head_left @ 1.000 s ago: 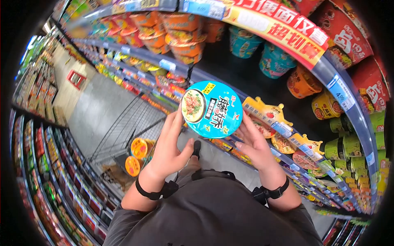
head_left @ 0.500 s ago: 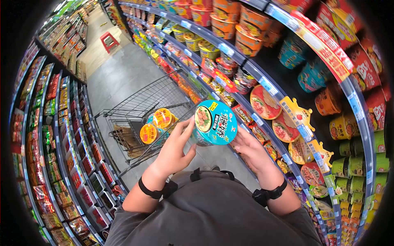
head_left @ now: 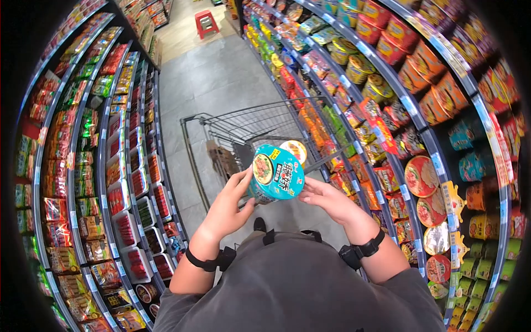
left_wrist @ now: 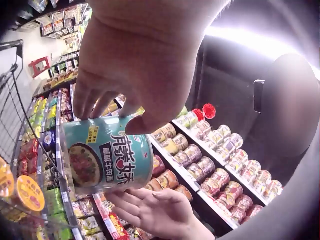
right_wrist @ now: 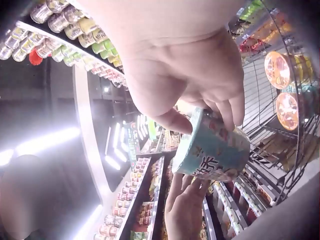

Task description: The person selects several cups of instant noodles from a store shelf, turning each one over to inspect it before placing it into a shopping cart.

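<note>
A teal tub of instant noodles (head_left: 277, 172), its lid printed with a noodle bowl and dark characters, is held up in front of the body. My left hand (head_left: 228, 203) grips its left side, and in the left wrist view the thumb lies along the near wall with the fingers behind. On the opposite side, the fingers of my right hand (head_left: 333, 201) are mostly straight against the tub. From the right wrist, the tub (right_wrist: 212, 150) shows tilted, its lid edge near the right thumb. The fingertips of both hands are partly hidden by it.
Just beyond the tub stands a wire shopping cart (head_left: 254, 119); orange-lidded noodle tubs (left_wrist: 30, 192) sit in it. Shelves of packets (head_left: 88, 166) line the left, and shelves of noodle tubs (head_left: 431, 99) the right. A red stool (head_left: 206, 24) stands far down the aisle.
The view has turned from the right-hand shelf toward the aisle and cart. Held between both hands, the tub has moved slightly lower and now overlaps the cart's near end.
</note>
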Tool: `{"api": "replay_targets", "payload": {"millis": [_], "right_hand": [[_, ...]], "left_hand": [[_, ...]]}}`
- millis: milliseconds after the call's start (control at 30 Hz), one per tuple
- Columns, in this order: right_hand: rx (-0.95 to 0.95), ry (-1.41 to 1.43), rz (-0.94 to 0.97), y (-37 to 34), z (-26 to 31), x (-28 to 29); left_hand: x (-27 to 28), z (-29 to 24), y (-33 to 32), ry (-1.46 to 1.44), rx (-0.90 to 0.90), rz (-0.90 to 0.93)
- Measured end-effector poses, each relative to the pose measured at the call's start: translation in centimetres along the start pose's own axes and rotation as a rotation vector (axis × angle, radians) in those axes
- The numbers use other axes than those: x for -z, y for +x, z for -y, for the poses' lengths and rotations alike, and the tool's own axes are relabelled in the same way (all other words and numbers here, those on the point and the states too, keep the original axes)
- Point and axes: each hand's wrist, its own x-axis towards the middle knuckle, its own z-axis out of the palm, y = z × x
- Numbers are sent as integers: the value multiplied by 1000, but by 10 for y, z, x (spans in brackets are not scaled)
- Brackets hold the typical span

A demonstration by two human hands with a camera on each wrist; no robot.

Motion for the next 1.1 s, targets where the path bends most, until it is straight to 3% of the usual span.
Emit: {"api": "replay_targets", "payload": {"millis": [233,367,533,733,833,967,1100], "right_hand": [[-54,16,-1,91,-5,-47],[-95,12,-19,121,-19,-53],[-98,6,-73,149,-30,-39],[-142,1,-175,200,-18,9],[-172,-28,-153,243,-14,49],[-406,5,-104,309,-22,108],[-555,-6,-116,368,-57,158]], "left_hand": [[49,75,-23,-136,102,-69],[50,127,-24,-184,148,-54],[23,177,-4,-623,333,-138],[5,206,72,-700,426,-226],[7,220,124,-551,642,-185],[-48,308,167,-385,672,-216],[-95,354,202,-559,865,-195]]}}
